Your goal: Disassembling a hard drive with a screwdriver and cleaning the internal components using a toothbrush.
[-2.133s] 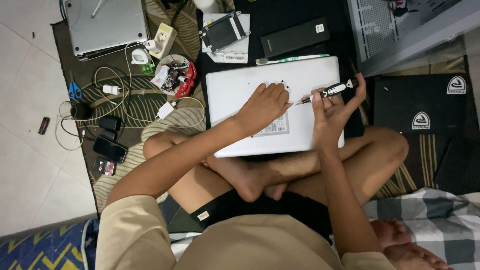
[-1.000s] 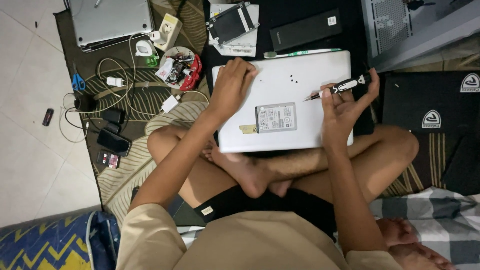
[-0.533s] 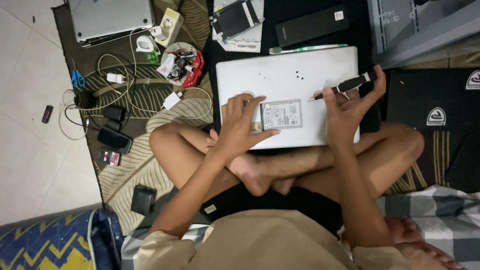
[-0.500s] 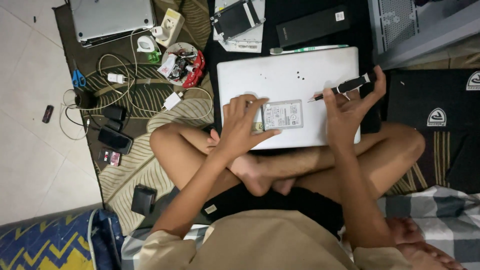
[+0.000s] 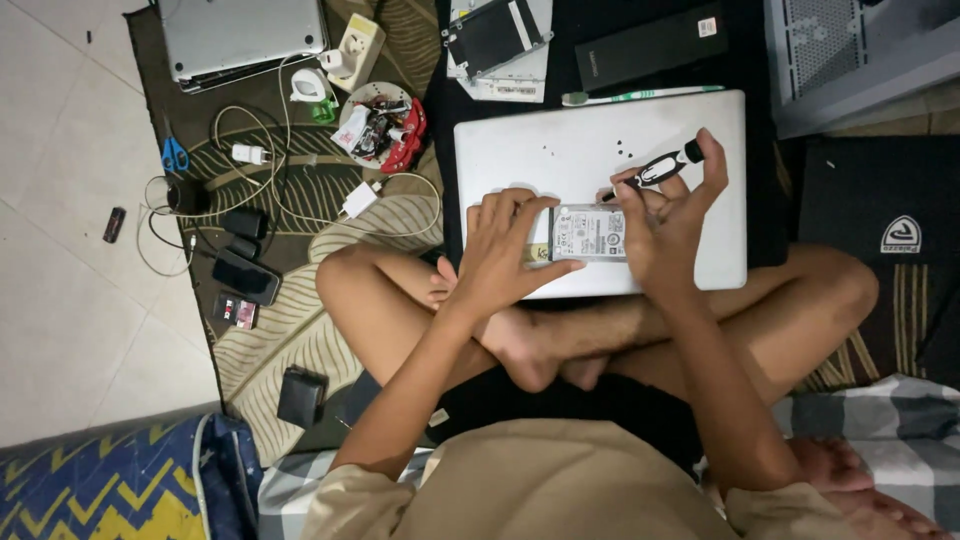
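I sit cross-legged with a closed silver laptop [image 5: 560, 140] lying across my shins. On its lid rests a small rectangular hard drive [image 5: 588, 232] with a white label. My left hand [image 5: 505, 255] grips the drive's left edge, fingers spread over it. My right hand [image 5: 668, 215] holds a black-and-white screwdriver [image 5: 662, 168], its tip pointing down-left toward the drive's top right corner. Several tiny dark screws [image 5: 620, 150] lie loose on the lid above the drive.
A black mat carries a drive caddy [image 5: 497, 35] and a black box [image 5: 652, 45]. A round dish of small parts [image 5: 380, 125], chargers, cables, blue scissors [image 5: 174, 156], phones [image 5: 245, 275] and a second laptop [image 5: 240, 35] lie left. A grey computer case [image 5: 860, 50] stands top right.
My left hand reached to the laptop's far edge, then came back and took hold of the drive. My right hand brought the screwdriver down close to the drive.
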